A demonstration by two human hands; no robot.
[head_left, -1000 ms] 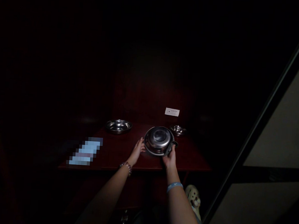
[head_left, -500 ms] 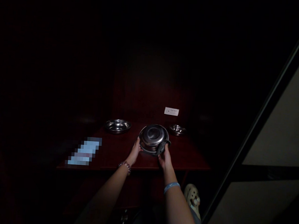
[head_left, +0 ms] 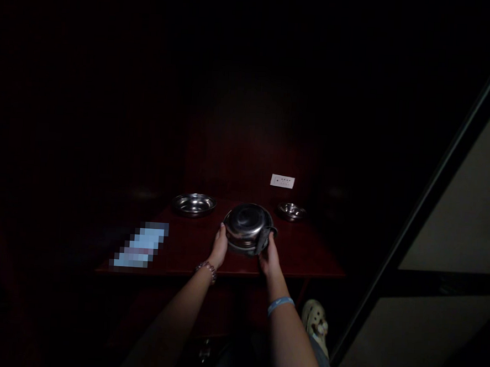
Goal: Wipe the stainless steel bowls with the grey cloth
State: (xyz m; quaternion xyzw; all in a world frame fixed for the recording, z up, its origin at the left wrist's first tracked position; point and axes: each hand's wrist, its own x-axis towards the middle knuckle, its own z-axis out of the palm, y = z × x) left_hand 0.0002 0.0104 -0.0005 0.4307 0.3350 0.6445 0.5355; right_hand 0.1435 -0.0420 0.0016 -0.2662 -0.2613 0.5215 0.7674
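Note:
An upside-down shiny metal bowl [head_left: 247,223] is between my two hands, above the dark red tabletop [head_left: 191,246]. My left hand [head_left: 219,247] grips its left edge, thumb up along the side. On the right, my right hand [head_left: 269,255] holds the edge together with a dark grey cloth [head_left: 262,241]. The fingers under the bowl are mostly hidden. A wide metal dish [head_left: 194,205] sits at the back left of the tabletop, and a smaller metal bowl [head_left: 291,211] at the back right.
A blurred, pale blue flat item [head_left: 141,246] lies at the tabletop's left front. A white socket plate [head_left: 283,181] is on the back wall. Below the right front edge a light clog [head_left: 315,320] shows. A dark-framed panel stands at the right.
The bowl and both hands have shifted slightly left, and the bowl is tilted a little differently. My left fingers, partly visible beneath the rim before, are now less visible.

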